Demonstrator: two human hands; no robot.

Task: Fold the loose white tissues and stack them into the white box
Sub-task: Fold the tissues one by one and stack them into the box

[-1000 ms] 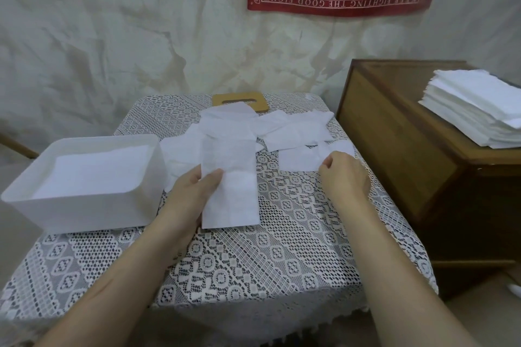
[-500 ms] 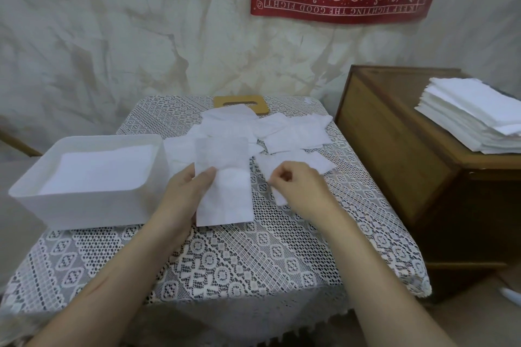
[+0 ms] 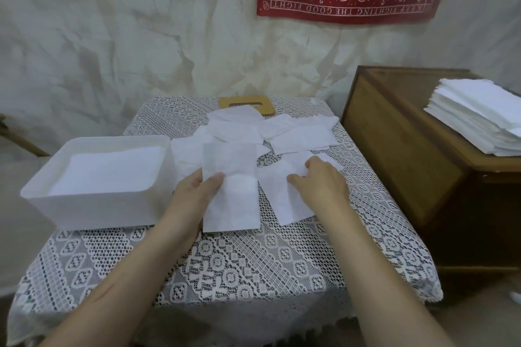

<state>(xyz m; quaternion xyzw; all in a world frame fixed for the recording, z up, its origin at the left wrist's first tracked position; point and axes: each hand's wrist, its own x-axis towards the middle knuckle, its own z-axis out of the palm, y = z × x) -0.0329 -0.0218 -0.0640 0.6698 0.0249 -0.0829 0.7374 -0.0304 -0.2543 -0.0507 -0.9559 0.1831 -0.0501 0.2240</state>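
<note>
Looking down through the head camera, I see the left hand (image 3: 194, 197) pinching a folded tissue (image 3: 232, 200) by its left edge, thumb on top. The strip lies flat on the lace-covered table (image 3: 253, 267), just right of the white box (image 3: 93, 211). The right hand (image 3: 320, 182) rests on a second tissue (image 3: 284, 203) just beside the first. Its fingers are bent over the far part of the sheet, but I cannot tell whether they pinch the paper or only press it. Behind both lies a heap of loose tissues (image 3: 239, 132), overlapping one another. The box already appears to hold a white layer of tissues.

These sheets look feather-light, limp and easily creased. I judge they will slide on the lace under the lightest drag and flop if lifted by one corner, and a rough pull could tear or crumple them. I would take the folded one along a long edge, or support it from below with flat fingers, so the fold stays closed on the way to the box. For the second, pinning a near edge while the other hand brings the opposite edge over seems the safest way to a clean crease. A quick sweep may scatter the heap.
</note>
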